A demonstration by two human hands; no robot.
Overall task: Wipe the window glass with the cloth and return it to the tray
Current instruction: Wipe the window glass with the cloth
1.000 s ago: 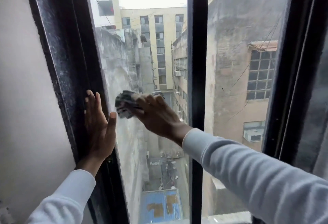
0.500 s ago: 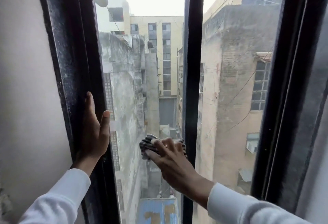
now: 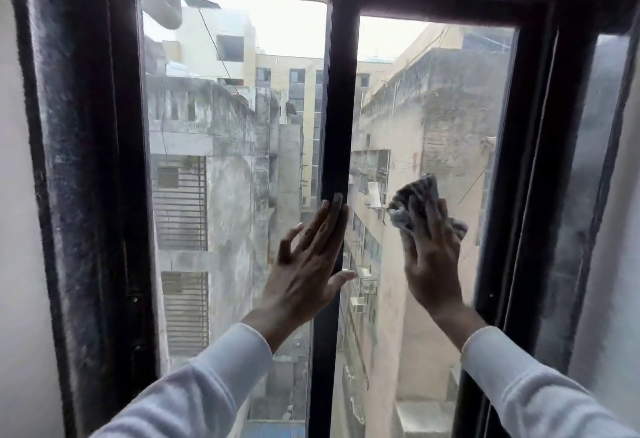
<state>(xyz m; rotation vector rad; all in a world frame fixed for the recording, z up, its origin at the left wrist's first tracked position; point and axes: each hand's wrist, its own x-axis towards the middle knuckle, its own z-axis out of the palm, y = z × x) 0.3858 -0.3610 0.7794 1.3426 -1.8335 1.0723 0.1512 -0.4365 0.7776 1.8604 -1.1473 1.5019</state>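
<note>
A crumpled grey striped cloth is pressed against the right window pane under my right hand, whose fingers hold it flat to the glass. My left hand lies open and flat, fingers spread, against the black centre bar and the edge of the left pane. Both arms wear white sleeves. No tray is in view.
A thick black window frame borders the panes on the left, top and right. A pale wall stands at the far left, another at the far right. Grey and beige buildings show through the glass.
My right hand has carried the cloth from the left pane across the centre bar to the right pane. My left hand has left the left frame and now rests on the centre bar.
</note>
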